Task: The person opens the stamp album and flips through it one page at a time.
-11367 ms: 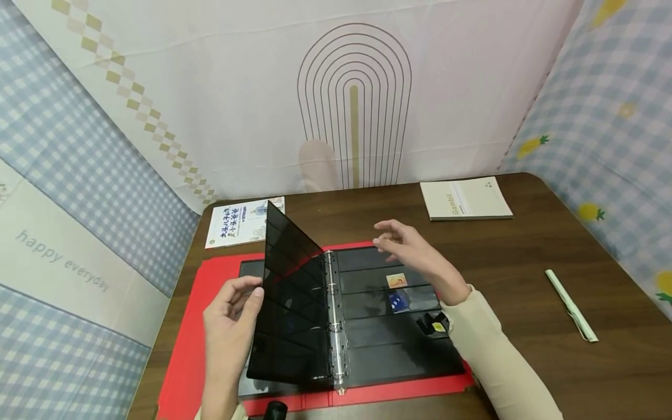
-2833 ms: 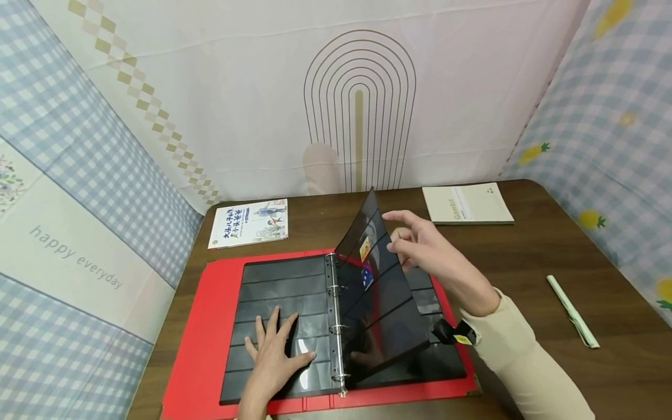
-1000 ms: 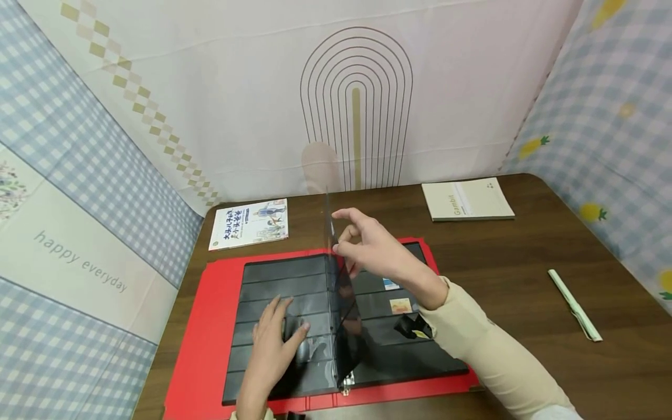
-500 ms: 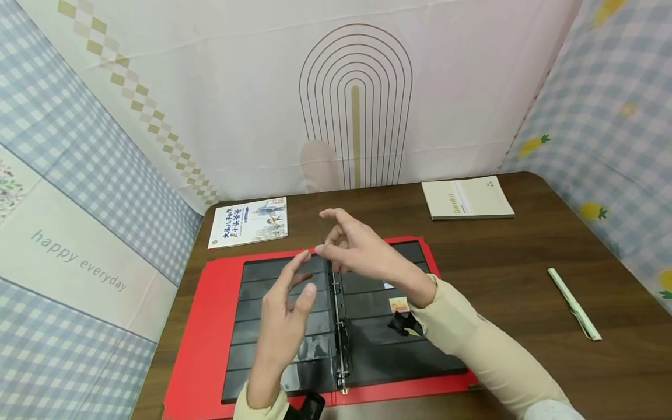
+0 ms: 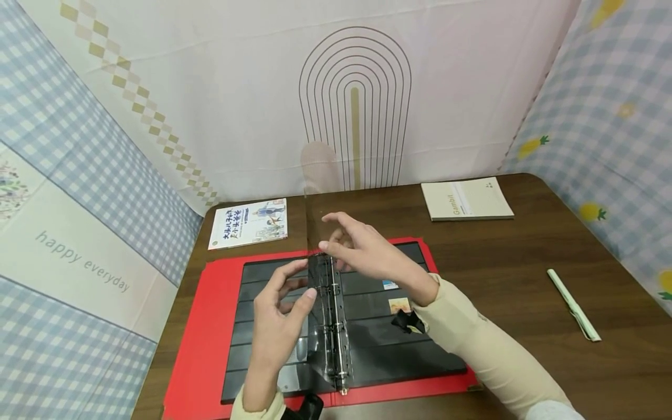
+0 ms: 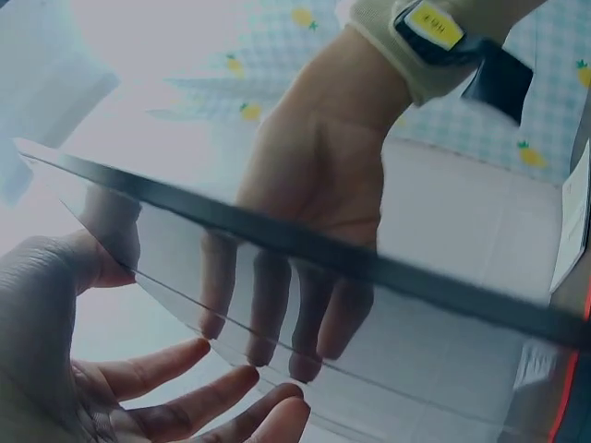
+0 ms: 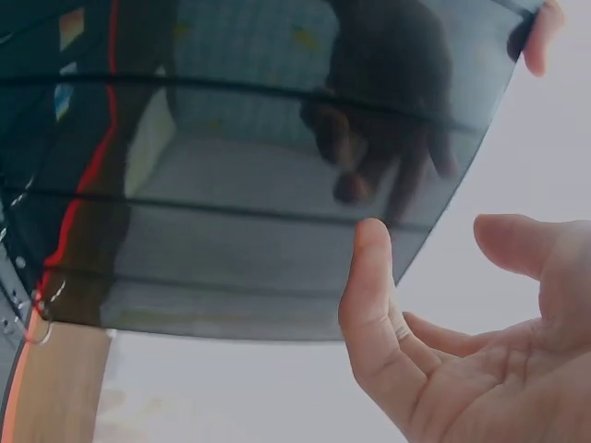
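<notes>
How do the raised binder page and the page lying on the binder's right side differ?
The raised page stands up, while the right-side page lies flat. The left hand and right hand are at the raised page; neither touches the right-side page. Both pages are dark and crossed by parallel lines.

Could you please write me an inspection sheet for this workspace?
Surface: brown wood-look table.
Job's things: red binder open; dark translucent page raised; blue-and-white card and orange card on the right-hand page.
Clutter: white booklet and Gambit booklet beyond the binder; pale green pen at right.
Hands: left hand at the raised page's edge, grip unclear; right hand alongside, fingers apart.
Cables: nothing seen.
Surroundings: white backdrop, blue checked cloth.
</notes>
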`<state>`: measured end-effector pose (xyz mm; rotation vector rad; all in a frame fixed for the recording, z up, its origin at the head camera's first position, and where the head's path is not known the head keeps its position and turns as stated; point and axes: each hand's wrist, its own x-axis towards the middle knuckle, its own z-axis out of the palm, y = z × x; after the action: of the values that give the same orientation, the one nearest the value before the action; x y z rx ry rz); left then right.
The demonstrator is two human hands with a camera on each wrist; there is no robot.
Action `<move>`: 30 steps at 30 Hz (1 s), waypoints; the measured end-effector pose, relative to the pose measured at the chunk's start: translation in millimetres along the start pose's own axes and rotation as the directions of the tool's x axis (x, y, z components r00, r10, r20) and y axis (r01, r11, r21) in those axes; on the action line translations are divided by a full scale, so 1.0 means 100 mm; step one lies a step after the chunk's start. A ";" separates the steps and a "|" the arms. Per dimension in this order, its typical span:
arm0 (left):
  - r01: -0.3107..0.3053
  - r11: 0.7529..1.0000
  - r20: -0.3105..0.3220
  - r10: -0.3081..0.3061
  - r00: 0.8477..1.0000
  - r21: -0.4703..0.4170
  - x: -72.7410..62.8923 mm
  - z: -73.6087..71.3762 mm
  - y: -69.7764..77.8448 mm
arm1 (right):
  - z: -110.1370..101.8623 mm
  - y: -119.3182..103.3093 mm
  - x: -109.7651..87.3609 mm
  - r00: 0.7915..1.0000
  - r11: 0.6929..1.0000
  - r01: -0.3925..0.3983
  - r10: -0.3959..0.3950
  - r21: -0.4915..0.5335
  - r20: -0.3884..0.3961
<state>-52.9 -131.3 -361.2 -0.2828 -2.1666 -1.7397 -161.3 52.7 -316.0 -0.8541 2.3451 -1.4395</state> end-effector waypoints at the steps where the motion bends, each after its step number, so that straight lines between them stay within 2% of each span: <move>1: 0.002 1.000 -0.003 -0.002 1.000 0.004 -0.01 -0.02 -0.01 | -0.01 0.02 -0.01 1.000 1.000 -0.005 0.005 -0.004 -0.002; 10: 0.012 1.000 -0.072 -0.013 0.997 -0.005 -0.09 -0.17 -0.11 | -0.12 0.35 -0.15 0.999 0.999 -0.047 0.046 -0.026 -0.022; 19: 0.005 0.999 -0.149 0.000 0.989 0.033 -0.12 -0.39 -0.14 | -0.29 0.69 -0.28 1.000 0.999 0.027 -0.026 -0.040 0.008; 24: 0.074 0.996 -0.201 -0.061 0.978 0.054 -0.15 -0.52 -0.15 | -0.35 0.88 -0.33 0.997 0.991 0.070 -0.068 -0.113 0.023; 30: 0.164 0.982 -0.223 -0.141 0.964 0.088 -0.21 -0.69 -0.17 | -0.40 1.06 -0.38 0.998 0.987 0.057 -0.052 -0.148 0.038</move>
<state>-29.9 -201.2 -372.1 0.1006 -2.1584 -1.6408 -188.1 140.2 -392.5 -0.9810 2.4463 -1.2713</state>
